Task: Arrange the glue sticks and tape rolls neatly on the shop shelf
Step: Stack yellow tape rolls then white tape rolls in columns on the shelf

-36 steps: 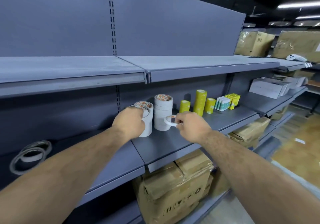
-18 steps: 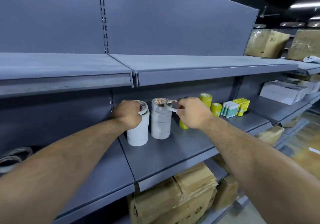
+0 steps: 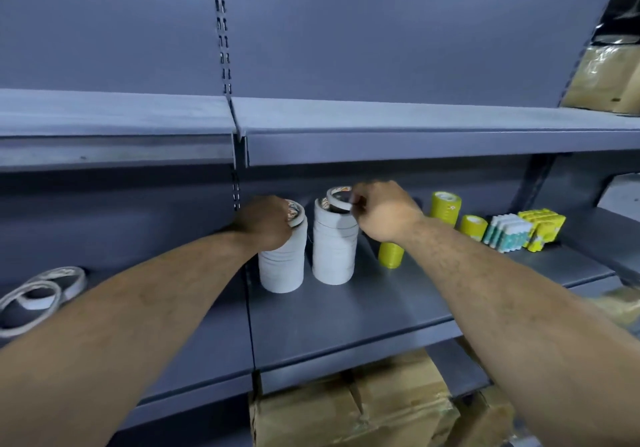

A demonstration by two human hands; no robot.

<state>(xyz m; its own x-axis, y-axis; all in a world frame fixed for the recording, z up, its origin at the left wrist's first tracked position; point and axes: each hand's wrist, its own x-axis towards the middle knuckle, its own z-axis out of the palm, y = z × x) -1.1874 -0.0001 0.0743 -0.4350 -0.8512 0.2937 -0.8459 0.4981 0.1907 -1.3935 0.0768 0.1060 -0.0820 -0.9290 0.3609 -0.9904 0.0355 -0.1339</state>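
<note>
My left hand [image 3: 266,223] grips the left stack [image 3: 282,268]; my right hand [image 3: 384,213] pinches a roll [image 3: 337,199] tilted over the right stack [image 3: 334,256]. The shelf [image 3: 346,315] ends at six o'clock.

Two white tape stacks [image 3: 281,268] [image 3: 334,259], three yellow rolls [image 3: 390,255] [image 3: 446,205] [image 3: 473,228], two glue packs [image 3: 507,233] [image 3: 543,228].

Open front of lower shelf [image 3: 346,318]; tape stacks [image 3: 334,259] behind, upper shelf [image 3: 415,117] overhead.

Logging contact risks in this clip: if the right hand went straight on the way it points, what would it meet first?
Probably the top of the right white tape stack: the right hand, pinching a thin tape roll tilted over it, points leftward there. Whether they already touch is unclear.
</note>
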